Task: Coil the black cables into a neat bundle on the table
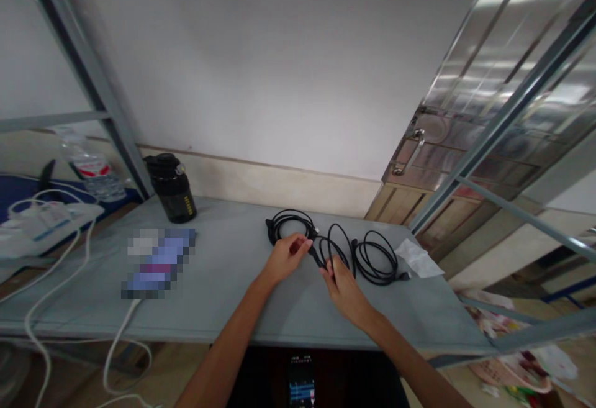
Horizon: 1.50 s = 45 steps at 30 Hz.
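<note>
Both of my hands are over the middle of the grey table. My left hand [285,258] pinches a black cable near its connector end. Just to the right, my right hand [342,287] is closed on the same black cable [336,231], whose loops rise above the fingers. Behind my left hand lies one coiled black cable [279,218]. Another coiled black cable [376,259] rests to the right of my right hand, beside a crumpled white tissue or bag [419,258].
A black bottle [172,190], a blurred-out phone [161,262] on a white cable, a clear water bottle [99,172] and a white power strip [51,228] stand or lie left. Metal posts [512,110] frame the grey table [218,308]. A device [302,383] shows below its front edge.
</note>
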Motion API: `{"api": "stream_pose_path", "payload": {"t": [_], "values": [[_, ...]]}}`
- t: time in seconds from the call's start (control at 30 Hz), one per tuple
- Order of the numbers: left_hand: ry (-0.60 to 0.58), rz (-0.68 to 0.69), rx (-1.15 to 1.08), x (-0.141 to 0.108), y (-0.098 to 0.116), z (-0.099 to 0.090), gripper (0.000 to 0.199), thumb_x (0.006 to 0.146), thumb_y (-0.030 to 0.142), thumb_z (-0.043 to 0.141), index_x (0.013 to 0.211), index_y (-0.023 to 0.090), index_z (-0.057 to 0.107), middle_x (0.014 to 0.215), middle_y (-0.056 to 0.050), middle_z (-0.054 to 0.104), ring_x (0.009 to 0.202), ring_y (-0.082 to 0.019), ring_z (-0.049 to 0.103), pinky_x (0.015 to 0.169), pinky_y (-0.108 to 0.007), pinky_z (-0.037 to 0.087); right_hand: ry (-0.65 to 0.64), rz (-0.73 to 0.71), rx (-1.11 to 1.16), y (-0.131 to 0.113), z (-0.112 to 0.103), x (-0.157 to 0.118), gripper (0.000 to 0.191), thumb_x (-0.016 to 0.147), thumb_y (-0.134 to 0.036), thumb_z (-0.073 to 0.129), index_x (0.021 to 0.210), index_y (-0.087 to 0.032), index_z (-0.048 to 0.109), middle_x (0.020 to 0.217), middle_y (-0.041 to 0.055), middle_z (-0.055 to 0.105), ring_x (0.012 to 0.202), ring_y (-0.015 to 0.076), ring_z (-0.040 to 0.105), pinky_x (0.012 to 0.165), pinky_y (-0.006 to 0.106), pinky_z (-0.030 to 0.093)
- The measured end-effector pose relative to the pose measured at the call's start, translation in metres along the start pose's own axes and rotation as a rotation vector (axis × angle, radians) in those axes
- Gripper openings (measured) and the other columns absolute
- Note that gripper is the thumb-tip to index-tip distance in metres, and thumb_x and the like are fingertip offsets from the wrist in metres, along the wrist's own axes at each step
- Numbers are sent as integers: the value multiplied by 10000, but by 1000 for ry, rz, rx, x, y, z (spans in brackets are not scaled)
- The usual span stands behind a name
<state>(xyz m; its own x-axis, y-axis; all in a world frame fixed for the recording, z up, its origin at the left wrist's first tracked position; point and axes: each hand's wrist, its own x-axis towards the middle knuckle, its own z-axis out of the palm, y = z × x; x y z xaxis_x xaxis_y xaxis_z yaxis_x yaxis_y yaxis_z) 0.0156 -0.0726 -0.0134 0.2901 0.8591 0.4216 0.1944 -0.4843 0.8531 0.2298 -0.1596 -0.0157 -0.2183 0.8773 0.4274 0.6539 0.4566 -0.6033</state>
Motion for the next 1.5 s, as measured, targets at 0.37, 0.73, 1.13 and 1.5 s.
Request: {"api": "stream_pose_path", "payload": {"t": [0.37, 0.73, 1.13, 1.5], "values": [[12, -292, -597, 7, -3, -2, 494, 928, 645, 844, 782, 178, 778, 778, -101, 821, 667, -207, 750, 647, -295, 549, 155, 197, 218, -18, -47, 27, 515, 1138, -710, 466, 1149, -236, 666, 1048, 93, 794, 986, 266, 749, 928, 417, 591], [430, -486, -1039, 18, -8, -27, 211, 1084, 280, 648, 1073, 122, 787, 1069, -159, 884, 887, -219, 858, 746, -283, 656, 1178, -194, 502, -49, -278, 82, 510, 1099, -641, 593, 748, -271, 587, 806, 14, 649, 658, 180, 622, 627, 353, 538], [339, -607, -1188, 16, -16, -30, 191, 1127, 284, 618, 1015, 172, 724, 1121, -140, 877, 1008, -235, 871, 843, -337, 707, 1050, -271, 474, -73, -266, 75, 575, 1094, -690, 596, 698, -289, 481, 801, 12, 601, 666, 180, 567, 607, 346, 491], [43, -640, -1203, 13, -17, -18, 393, 1140, 519, 589, 1107, 171, 768, 1162, -184, 870, 1113, -304, 853, 1023, -453, 674, -226, -177, -142, -54, -42, 48, 287, 1203, -334, 392, 1224, -237, 661, 1255, 131, 735, 1169, 277, 718, 1062, 433, 584]]}}
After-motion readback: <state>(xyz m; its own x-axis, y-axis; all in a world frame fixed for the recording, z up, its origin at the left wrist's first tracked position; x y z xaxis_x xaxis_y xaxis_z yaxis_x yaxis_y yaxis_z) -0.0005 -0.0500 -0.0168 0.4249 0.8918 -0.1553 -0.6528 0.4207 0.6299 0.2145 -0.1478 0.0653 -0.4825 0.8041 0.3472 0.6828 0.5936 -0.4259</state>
